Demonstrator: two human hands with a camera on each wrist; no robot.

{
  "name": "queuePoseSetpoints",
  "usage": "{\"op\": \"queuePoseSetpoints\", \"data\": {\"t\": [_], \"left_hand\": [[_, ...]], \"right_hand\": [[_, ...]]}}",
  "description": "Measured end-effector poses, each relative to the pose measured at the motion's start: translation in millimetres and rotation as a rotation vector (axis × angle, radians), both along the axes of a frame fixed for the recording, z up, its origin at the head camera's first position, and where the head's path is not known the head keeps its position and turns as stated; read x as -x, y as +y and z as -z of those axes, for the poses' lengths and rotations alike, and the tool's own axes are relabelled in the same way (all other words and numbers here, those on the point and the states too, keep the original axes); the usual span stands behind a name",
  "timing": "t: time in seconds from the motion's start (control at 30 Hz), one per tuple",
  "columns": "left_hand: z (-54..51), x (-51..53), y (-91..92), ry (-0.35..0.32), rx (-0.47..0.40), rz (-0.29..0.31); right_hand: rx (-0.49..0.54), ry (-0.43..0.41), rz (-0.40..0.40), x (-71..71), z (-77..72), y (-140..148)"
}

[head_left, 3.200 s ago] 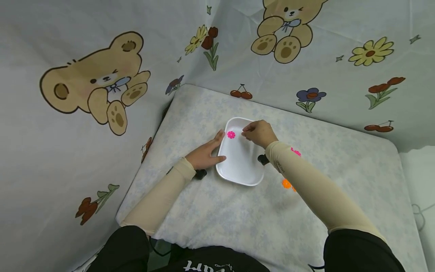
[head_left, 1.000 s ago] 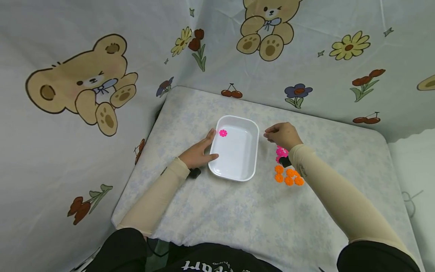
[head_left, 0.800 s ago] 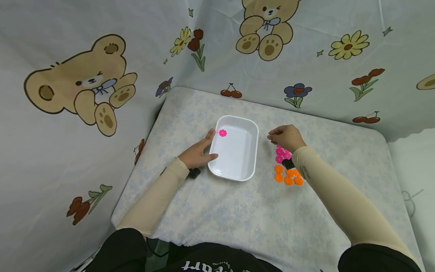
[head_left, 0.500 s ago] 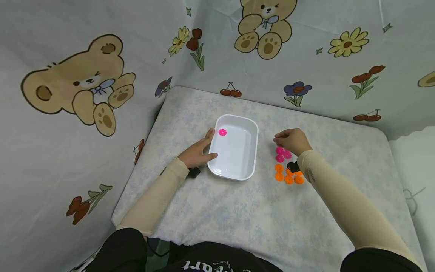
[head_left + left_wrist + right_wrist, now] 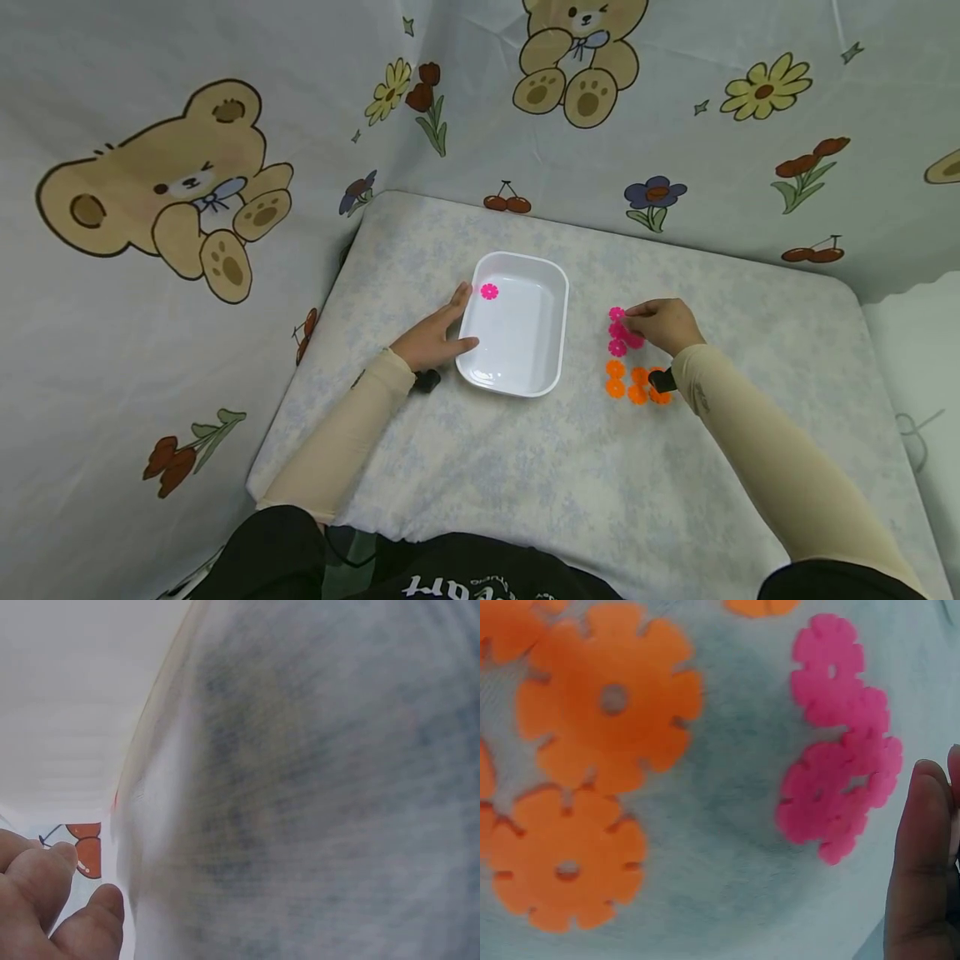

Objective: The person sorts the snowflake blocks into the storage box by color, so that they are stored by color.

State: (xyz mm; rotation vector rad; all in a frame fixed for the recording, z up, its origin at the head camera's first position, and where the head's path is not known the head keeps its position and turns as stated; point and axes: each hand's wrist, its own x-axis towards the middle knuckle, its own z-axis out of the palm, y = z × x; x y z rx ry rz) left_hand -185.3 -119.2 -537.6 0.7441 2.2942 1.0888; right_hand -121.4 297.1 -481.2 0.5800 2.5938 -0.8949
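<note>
Much of the head view is a pale fabric backdrop, printed with cartoon figures, behind and to the left of a cloth-covered counter. Beige sleeves cover both of the person's forearms. A white, round-cornered tray lies on the counter, between the two hands. The left hand is spread, thumb well apart from the fingers, and rests against the tray's left edge, with nothing in its grasp. The right hand is at the pink pieces, thumb and fingers drawn together; whether it pinches one cannot be told. These form a tight, partly overlapping group to the right of the tray. Orange pieces, likewise notched and centrally holed, lie just on their near side. A single pink piece lies inside the tray, near its far left corner.
</note>
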Motion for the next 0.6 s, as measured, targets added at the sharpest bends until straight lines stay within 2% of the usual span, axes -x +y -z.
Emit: {"op": "queuePoseSetpoints", "data": {"t": [0.33,0.6], "left_hand": [[0.9,-0.3,0.1,-0.009,-0.005,-0.016],[2.2,-0.2,1.1,-0.011,-0.010,-0.013]], "right_hand": [[-0.003,-0.018,0.046,-10.7,11.9,12.7],[-0.052,-0.030,0.054,-17.0,23.5,22.1]]}}
